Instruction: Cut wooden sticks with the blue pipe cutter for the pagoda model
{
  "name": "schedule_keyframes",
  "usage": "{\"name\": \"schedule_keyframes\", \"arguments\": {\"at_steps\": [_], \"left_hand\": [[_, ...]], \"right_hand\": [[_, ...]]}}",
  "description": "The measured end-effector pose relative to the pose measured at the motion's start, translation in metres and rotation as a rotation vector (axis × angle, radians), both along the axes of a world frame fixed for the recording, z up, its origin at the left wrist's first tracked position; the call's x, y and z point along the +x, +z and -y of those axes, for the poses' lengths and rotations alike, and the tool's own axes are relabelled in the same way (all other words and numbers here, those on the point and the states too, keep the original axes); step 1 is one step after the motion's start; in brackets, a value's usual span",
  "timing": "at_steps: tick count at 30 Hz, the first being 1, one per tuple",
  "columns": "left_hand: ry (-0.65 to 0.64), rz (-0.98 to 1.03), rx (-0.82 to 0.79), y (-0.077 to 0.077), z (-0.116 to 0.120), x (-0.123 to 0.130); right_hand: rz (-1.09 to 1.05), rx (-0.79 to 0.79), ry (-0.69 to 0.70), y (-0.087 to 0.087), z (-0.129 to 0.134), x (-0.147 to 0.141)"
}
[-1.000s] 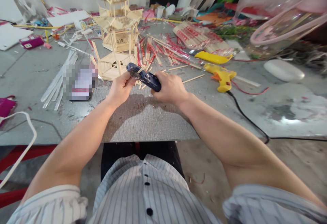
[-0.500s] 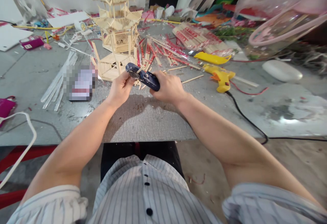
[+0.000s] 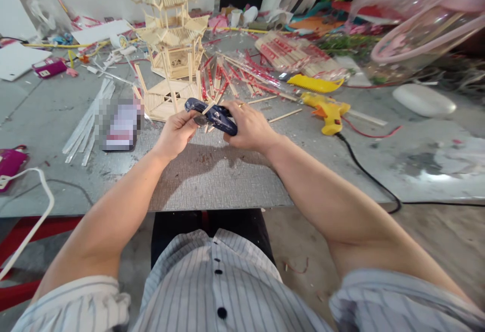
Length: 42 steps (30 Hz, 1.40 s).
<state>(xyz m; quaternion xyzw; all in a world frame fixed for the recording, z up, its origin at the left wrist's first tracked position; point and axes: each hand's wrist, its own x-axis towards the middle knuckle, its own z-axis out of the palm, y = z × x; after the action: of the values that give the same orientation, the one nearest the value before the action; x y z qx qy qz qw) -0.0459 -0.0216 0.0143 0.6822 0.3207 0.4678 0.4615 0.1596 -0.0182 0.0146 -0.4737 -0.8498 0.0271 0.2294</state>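
My right hand [image 3: 252, 125] is wrapped round the handles of a dark blue hand cutter [image 3: 217, 120], held just above the table. A thin wooden stick [image 3: 209, 106] lies across the cutter's jaws. My left hand [image 3: 178, 132] is closed in a pinch at the stick's near end, by the cutter's head; its fingertips are partly hidden. Just beyond the hands sits a hexagonal base of wooden sticks [image 3: 162, 97] with upright posts. Behind it rises a tiered stick pagoda [image 3: 170, 34].
Loose chopsticks with red wrappers [image 3: 227, 79] lie beyond my hands. To the right are a yellow-handled saw [image 3: 314, 82], a yellow glue gun [image 3: 328, 112] with a black cord, and a white oval object [image 3: 424, 100]. Left are a phone [image 3: 120, 126] and clear glue sticks [image 3: 89, 120].
The cutter's handles look further apart, and the stick across its jaws shows more plainly. Both hands stay in nearly the same place.
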Motion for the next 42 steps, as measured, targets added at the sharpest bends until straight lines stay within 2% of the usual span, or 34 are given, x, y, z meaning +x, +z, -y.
{"name": "schedule_keyframes", "arguments": {"at_steps": [14, 25, 36, 42], "left_hand": [[-0.064, 0.049, -0.133, 0.01, 0.004, 0.001], [-0.074, 0.03, -0.165, 0.009, 0.004, 0.0], [-0.122, 0.006, -0.254, 0.014, 0.006, -0.003], [-0.171, 0.025, -0.309, 0.014, 0.006, -0.005]], "right_hand": [[0.076, -0.071, -0.035, 0.006, 0.002, -0.001], [0.056, -0.029, -0.006, 0.002, 0.0, 0.002], [0.1, -0.07, -0.031, 0.01, 0.006, 0.0], [0.11, -0.039, -0.041, 0.008, 0.006, 0.0]]}}
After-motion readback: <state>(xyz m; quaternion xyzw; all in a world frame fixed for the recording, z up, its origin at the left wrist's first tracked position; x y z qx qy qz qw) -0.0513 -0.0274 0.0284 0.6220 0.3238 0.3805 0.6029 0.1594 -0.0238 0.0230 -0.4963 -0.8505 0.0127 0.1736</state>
